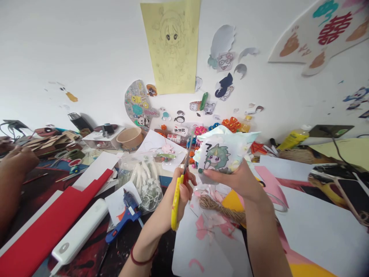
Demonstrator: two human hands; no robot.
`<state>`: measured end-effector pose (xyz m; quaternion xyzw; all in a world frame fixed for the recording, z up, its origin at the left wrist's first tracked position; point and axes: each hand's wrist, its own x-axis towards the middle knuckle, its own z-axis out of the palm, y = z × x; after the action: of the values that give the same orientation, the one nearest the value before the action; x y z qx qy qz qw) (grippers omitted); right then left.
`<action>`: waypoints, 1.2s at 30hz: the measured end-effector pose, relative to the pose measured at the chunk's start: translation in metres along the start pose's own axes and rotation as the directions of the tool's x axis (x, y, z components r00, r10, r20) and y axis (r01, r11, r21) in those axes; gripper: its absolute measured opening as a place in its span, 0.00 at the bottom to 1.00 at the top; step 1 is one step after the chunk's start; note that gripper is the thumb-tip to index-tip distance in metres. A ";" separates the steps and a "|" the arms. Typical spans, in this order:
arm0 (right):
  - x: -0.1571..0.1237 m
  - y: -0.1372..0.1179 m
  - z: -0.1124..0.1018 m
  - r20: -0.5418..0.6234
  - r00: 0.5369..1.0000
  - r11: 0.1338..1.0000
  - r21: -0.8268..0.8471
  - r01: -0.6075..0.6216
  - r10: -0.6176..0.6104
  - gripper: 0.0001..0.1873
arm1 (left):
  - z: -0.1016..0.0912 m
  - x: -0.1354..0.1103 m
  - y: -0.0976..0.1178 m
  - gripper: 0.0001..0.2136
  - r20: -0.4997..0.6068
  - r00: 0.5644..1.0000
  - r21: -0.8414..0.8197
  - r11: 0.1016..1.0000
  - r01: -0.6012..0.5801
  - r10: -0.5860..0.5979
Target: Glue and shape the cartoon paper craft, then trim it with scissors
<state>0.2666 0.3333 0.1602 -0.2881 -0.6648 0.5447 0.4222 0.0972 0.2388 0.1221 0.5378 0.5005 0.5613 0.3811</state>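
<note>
My left hand [173, 204] is wrapped around a pair of scissors [176, 209] with a yellow handle. The blades point up, just left of the paper in my other hand. My right hand [240, 181] grips a pale paper cutout [215, 156], which looks puffy and carries a cartoon figure with green hair. Its thumb lies along the lower front edge, while the other fingers are hidden behind it. Below both hands, pink paper scraps [203, 227] and a twine bundle [219, 207] lie on a white sheet [213, 254].
A blue glue gun [123, 223] and a bag of white-corded pieces [145, 181] lie left of my hands. Farther left are a white power strip [80, 231] and red paper [43, 234]. Another person's hand [21, 161] is at the far left. A phone [353, 198] lies right.
</note>
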 end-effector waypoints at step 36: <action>0.018 0.029 0.044 -0.416 0.901 0.902 0.335 0.274 -0.119 0.10 | 0.027 0.039 0.040 0.14 -0.576 0.786 -0.094 0.936 -0.339 0.227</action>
<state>0.2168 0.3344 0.1345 -0.2310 -0.4744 0.5507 0.6468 0.1230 0.2723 0.1679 0.3808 0.4464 0.7895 0.1801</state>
